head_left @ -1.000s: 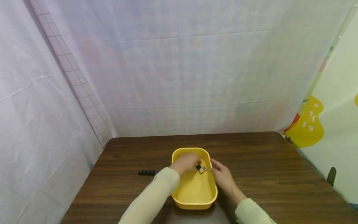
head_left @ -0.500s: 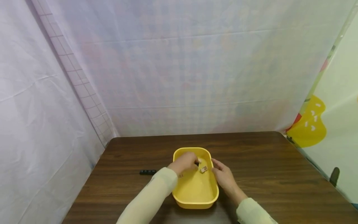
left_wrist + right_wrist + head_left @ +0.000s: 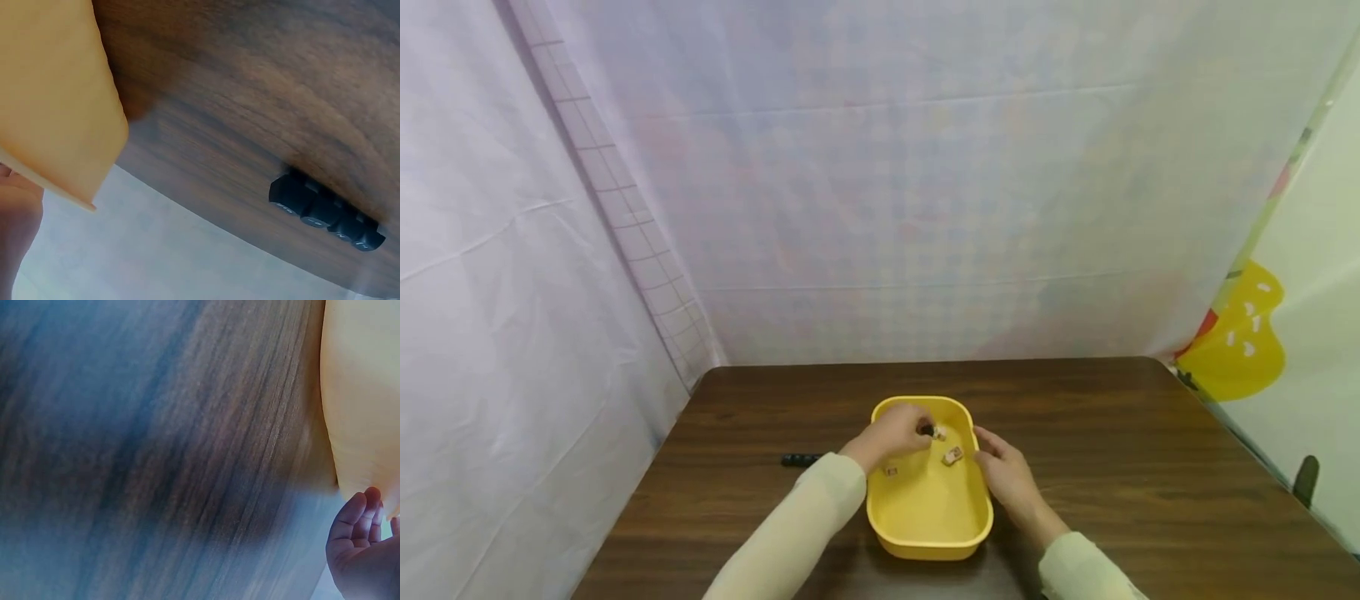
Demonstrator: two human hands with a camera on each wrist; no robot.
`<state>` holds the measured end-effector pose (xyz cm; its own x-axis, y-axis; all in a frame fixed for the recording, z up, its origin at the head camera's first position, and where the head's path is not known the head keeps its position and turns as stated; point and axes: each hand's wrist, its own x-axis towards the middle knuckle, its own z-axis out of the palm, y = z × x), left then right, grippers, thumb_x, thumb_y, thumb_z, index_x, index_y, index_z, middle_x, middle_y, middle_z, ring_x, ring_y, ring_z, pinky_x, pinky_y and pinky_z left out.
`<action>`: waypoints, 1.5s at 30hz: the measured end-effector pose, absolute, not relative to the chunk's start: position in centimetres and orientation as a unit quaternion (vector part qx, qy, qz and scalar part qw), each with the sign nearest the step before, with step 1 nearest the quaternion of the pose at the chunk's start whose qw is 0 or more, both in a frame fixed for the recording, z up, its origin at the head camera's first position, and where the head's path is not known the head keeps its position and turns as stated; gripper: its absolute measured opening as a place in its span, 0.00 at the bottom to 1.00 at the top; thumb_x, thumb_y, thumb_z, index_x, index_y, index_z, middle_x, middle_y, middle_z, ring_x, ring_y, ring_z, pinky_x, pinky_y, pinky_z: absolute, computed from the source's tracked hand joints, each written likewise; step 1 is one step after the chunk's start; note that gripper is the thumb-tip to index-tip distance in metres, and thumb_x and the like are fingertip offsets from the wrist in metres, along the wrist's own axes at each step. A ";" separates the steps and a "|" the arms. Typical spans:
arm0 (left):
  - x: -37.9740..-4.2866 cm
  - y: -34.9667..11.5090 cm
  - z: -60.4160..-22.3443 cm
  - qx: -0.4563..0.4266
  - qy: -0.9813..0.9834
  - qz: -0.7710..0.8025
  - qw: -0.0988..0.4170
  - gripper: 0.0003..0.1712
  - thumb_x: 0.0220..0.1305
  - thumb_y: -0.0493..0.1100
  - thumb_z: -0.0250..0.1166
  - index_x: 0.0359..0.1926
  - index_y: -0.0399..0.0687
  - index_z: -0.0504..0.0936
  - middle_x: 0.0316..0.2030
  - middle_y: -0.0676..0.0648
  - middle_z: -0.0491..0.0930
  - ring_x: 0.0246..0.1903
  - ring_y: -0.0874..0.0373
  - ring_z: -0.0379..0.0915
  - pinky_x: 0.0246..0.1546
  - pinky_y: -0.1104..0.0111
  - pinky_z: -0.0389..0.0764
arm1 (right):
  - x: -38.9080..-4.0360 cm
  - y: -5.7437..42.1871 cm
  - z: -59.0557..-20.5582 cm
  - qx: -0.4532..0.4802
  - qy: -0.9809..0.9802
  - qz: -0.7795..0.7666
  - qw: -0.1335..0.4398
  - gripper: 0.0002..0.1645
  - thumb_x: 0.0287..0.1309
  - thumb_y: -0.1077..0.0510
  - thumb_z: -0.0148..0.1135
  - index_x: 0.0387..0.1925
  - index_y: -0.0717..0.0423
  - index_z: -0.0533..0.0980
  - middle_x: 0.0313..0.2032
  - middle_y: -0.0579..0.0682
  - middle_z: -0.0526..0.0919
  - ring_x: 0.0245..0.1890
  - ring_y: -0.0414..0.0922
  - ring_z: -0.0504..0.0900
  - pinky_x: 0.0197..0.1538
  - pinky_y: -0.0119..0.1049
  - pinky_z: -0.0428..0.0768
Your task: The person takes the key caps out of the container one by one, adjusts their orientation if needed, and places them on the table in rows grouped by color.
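Observation:
In the head view a yellow tub [image 3: 925, 508] stands on the table. My left hand [image 3: 892, 433] reaches into its far part, pinching a small black keycap [image 3: 927, 430] that its fingers partly cover. Just beyond lies a small pale piece [image 3: 941, 433]. Two pale pieces with brown marks, one nearer the right wall [image 3: 952, 455] and one by the left wall [image 3: 891, 472], lie on the tub floor. My right hand [image 3: 1011, 479] holds the tub's right rim. In the right wrist view its fingers [image 3: 357, 519] lie against the outer wall, the thumb at the rim.
A row of several black keycaps [image 3: 325, 209] with pale letters lies on the wood-patterned table [image 3: 1112, 450], left of the tub and partly behind the left sleeve [image 3: 801, 517]. Pale curtains [image 3: 887, 208] hang behind and on both sides.
My left hand has drawn the black keycap slightly away from the marked pale piece, which now shows fully. Another pale piece by the left wall has come into sight. My right hand stays at the rim.

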<state>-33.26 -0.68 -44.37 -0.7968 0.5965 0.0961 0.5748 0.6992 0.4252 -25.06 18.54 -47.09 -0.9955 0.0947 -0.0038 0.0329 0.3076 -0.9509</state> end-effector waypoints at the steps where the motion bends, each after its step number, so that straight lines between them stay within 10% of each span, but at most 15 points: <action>1: -33.2 -0.8 -44.3 0.308 0.921 0.238 0.024 0.11 0.62 0.37 0.68 0.46 0.42 0.84 0.34 0.52 0.81 0.31 0.64 0.72 0.36 0.72 0.75 | -25.0 18.5 -47.1 -0.040 -0.807 0.589 0.026 0.30 0.66 0.65 0.51 0.69 0.66 0.66 0.58 0.71 0.74 0.51 0.56 0.79 0.48 0.42 0.79; 13: -32.3 -4.1 -42.8 0.231 0.898 0.374 -0.002 0.10 0.57 0.34 0.72 0.40 0.45 0.83 0.34 0.51 0.80 0.33 0.60 0.75 0.33 0.68 0.78 | -25.1 18.5 -47.0 -0.040 -0.801 0.597 0.021 0.31 0.66 0.65 0.51 0.69 0.67 0.64 0.57 0.73 0.74 0.51 0.59 0.79 0.50 0.46 0.80; 23: -32.1 -8.8 -42.8 0.194 0.893 0.405 -0.026 0.19 0.64 0.39 0.69 0.56 0.43 0.83 0.42 0.49 0.82 0.39 0.57 0.77 0.40 0.62 0.80 | -25.1 18.5 -47.0 -0.045 -0.804 0.593 0.012 0.31 0.67 0.64 0.49 0.70 0.66 0.63 0.59 0.74 0.72 0.54 0.60 0.78 0.52 0.47 0.79; 45: -30.8 -22.9 -46.5 0.057 0.922 0.376 -0.075 0.12 0.55 0.34 0.72 0.42 0.37 0.86 0.32 0.49 0.79 0.35 0.55 0.73 0.37 0.63 0.75 | -25.0 18.2 -46.9 -0.043 -0.812 0.582 0.012 0.30 0.68 0.63 0.49 0.70 0.65 0.64 0.58 0.71 0.74 0.52 0.56 0.78 0.49 0.42 0.79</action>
